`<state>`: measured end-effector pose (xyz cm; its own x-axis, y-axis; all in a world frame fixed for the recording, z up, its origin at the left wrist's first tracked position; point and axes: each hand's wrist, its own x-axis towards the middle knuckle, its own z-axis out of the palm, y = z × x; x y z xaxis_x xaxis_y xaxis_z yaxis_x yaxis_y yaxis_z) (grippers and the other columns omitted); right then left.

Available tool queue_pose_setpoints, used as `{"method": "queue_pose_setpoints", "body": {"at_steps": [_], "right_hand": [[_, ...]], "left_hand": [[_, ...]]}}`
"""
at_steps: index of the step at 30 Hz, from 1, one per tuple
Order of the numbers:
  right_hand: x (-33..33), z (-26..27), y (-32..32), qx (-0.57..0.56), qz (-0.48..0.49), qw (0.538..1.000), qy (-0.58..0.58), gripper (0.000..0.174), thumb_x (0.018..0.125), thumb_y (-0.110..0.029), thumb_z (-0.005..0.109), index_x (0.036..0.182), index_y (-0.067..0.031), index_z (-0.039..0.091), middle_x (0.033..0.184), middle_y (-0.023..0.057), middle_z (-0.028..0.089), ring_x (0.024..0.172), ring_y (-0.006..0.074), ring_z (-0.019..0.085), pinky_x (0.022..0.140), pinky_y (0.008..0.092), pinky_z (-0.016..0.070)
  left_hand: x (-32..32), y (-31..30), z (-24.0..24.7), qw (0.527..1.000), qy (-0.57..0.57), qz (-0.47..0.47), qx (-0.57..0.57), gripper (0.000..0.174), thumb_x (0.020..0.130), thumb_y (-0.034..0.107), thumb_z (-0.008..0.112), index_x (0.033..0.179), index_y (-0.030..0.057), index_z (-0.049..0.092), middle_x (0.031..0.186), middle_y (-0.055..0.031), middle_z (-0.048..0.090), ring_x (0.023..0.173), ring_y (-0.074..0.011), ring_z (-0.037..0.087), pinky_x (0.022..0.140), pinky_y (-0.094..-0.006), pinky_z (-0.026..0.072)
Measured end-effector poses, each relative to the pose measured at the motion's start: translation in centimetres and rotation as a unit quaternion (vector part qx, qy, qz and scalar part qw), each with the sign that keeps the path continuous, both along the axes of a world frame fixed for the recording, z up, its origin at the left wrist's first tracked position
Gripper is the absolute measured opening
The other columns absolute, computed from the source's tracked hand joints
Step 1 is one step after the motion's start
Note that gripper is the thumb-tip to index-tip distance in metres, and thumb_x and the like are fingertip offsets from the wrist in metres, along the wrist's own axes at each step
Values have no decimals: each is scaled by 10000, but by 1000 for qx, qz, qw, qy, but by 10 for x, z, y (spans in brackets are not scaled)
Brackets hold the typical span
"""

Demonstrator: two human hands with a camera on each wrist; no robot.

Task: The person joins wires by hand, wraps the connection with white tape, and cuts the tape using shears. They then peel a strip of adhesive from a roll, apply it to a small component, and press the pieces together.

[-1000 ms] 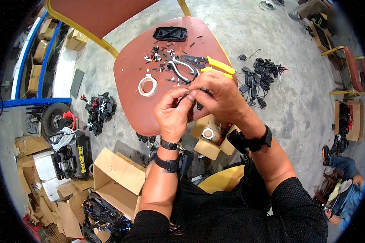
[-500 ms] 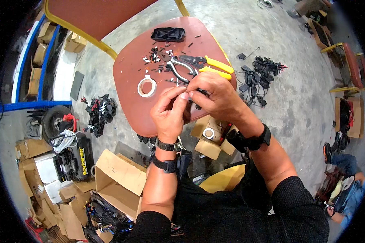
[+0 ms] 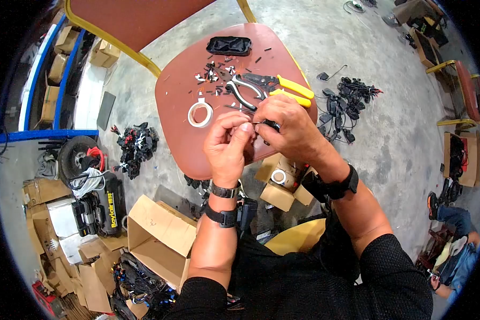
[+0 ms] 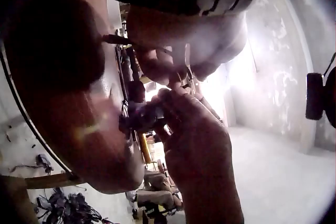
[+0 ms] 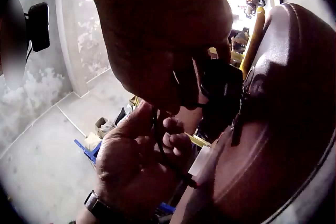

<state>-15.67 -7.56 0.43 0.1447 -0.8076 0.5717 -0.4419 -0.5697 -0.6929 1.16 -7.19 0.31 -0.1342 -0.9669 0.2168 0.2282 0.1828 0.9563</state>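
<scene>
Over the red-brown seat (image 3: pixel 184 146), both hands meet at their fingertips. My left hand (image 3: pixel 225 152) pinches a thin dark cable (image 5: pixel 167 155), which trails past its palm in the right wrist view. My right hand (image 3: pixel 288 125) grips a black part (image 3: pixel 272 125) under its curled fingers and pinches a fine wire end close to the left fingertips; the exact join is too small to tell. Beyond the hands lie black-and-white-handled pliers (image 3: pixel 240 96) and a yellow-handled tool (image 3: pixel 296 86). A white tape roll (image 3: pixel 200 124) lies left of them.
Small scraps (image 3: pixel 214 73) and a black tray (image 3: pixel 229 46) are on the seat's far half. Black cable bundles lie on the floor to the left (image 3: pixel 136 146) and right (image 3: pixel 344 106). Open cardboard boxes (image 3: pixel 162 226) stand below the seat. A seated person (image 3: pixel 456 256) is at far right.
The head view has shifted slightly, moving the seat rightward in it. The fingertips have changed position a little, and the black part at my right hand shows more clearly. Both hands remain together.
</scene>
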Motion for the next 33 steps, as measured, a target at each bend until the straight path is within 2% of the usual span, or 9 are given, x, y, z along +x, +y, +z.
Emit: {"method": "queue_pose_setpoints", "body": {"at_steps": [4,7,10,14,18,20,23,29,33], "right_hand": [[-1,0,0,11,4,1000,-8,73,739,-102,661,771,-48,623,778,108,636,801,324,617,750,425,466],[-1,2,1,19,-5,1000,-6,73,741,-105,659,771,-50,623,773,112,633,801,326,615,753,426,460],[-1,4,2,17,-13,1000,-1,73,751,-118,652,770,-55,622,763,115,626,786,331,605,742,433,452],[1,2,2,11,-15,1000,8,73,766,-135,640,777,-65,625,748,111,614,765,333,590,724,441,442],[-1,9,6,40,2,998,43,95,755,-71,688,830,-29,650,855,107,667,835,320,612,791,402,467],[-3,12,6,39,6,999,38,97,754,-68,689,837,-29,657,855,106,667,832,319,609,785,400,466],[-2,9,4,25,0,1000,17,81,766,-122,671,810,-57,651,789,110,637,795,323,592,749,423,449],[-2,10,2,34,-13,999,-13,83,759,-127,685,796,-61,650,757,117,628,776,333,598,720,433,448],[0,9,0,14,-24,999,-17,80,754,-113,694,795,-60,652,746,119,627,761,336,606,706,437,451]], "left_hand": [[3,-3,-2,998,58,-3,32,63,928,6,631,986,-14,616,1054,-104,633,735,-128,606,665,-268,525],[3,-2,0,999,39,24,23,122,918,2,642,1039,-9,628,1035,-94,639,759,-125,608,679,-264,527],[0,4,9,995,-1,65,71,175,899,0,667,1073,-12,651,1012,-70,643,777,-109,599,689,-243,509],[-1,2,9,986,-146,51,-60,150,880,-4,693,1028,-30,683,947,-26,626,760,-71,562,674,-202,457],[0,3,11,993,-110,43,-26,121,897,11,687,1013,-24,679,931,-19,623,734,-60,552,626,-198,440],[1,2,7,994,-88,50,-27,100,907,24,685,997,-18,678,914,-12,625,698,-54,548,587,-197,430],[4,5,13,995,-61,54,48,86,914,42,686,983,-7,674,859,1,630,643,-50,540,543,-197,423],[9,0,9,996,-11,65,61,94,929,70,666,978,-10,670,864,-36,681,631,-71,557,570,-210,453],[13,0,13,990,-89,105,32,114,902,37,683,1003,-14,672,884,-41,680,708,-86,593,634,-218,482]]}}
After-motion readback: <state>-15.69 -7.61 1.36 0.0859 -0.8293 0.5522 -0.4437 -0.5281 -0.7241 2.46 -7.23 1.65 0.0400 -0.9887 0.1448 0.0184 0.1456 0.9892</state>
